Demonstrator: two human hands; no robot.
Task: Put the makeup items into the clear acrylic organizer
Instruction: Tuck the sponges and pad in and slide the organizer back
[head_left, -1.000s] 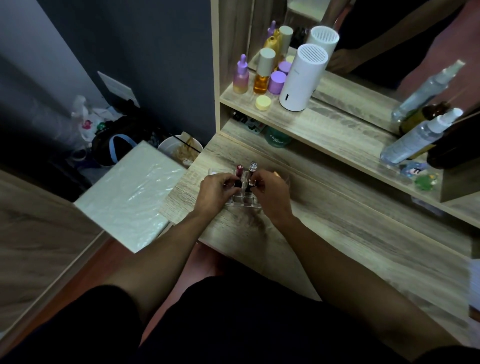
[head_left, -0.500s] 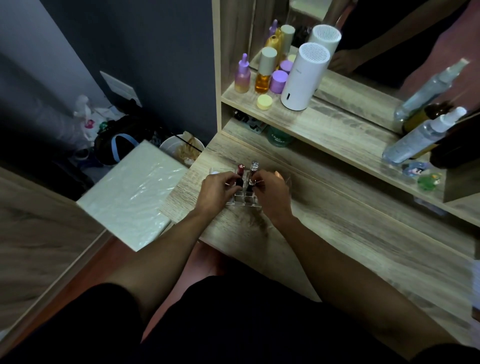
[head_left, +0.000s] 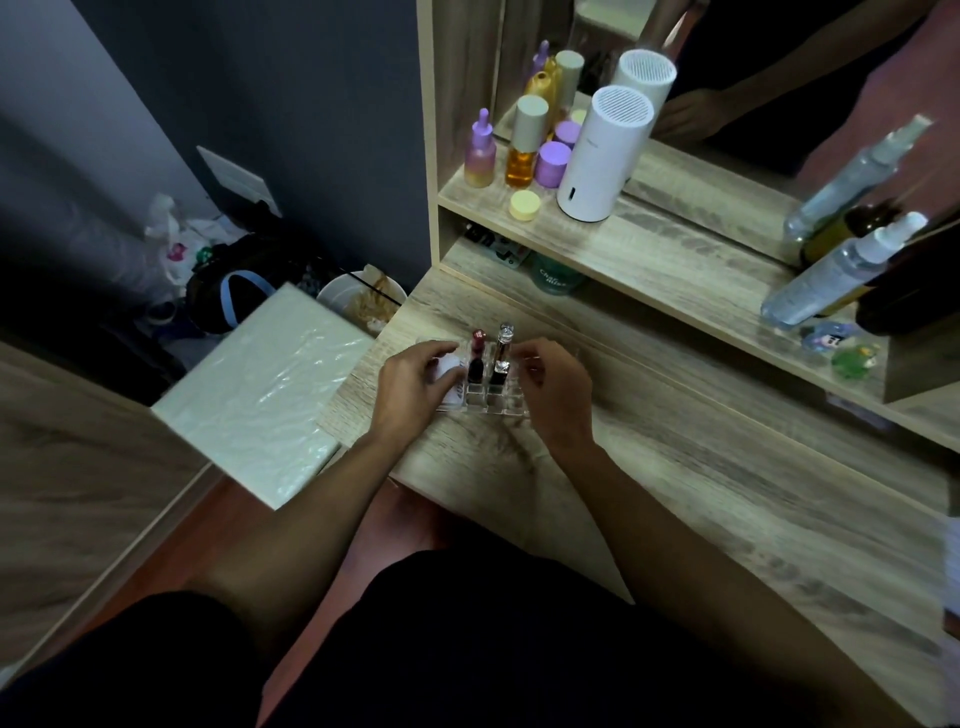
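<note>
The clear acrylic organizer (head_left: 491, 402) sits on the wooden desk between my hands. A dark red lipstick (head_left: 476, 358) and a silver-capped tube (head_left: 503, 353) stand upright in its slots. My left hand (head_left: 413, 387) curls at the organizer's left side, fingers around a small white item (head_left: 448, 370). My right hand (head_left: 553, 387) hovers just right of the organizer, fingers slightly apart and holding nothing that I can see. The organizer's side walls are partly hidden by both hands.
The shelf above holds a white cylindrical device (head_left: 602, 156), purple and amber bottles (head_left: 524, 150) and spray bottles (head_left: 841, 270) at right. A mirror stands behind. A white padded stool (head_left: 260, 389) and a bowl (head_left: 358, 301) lie left of the desk (head_left: 675, 467).
Both hands have drawn slightly apart from the two lipsticks. My right hand let go of the silver-capped tube; the white item now shows in my left hand.
</note>
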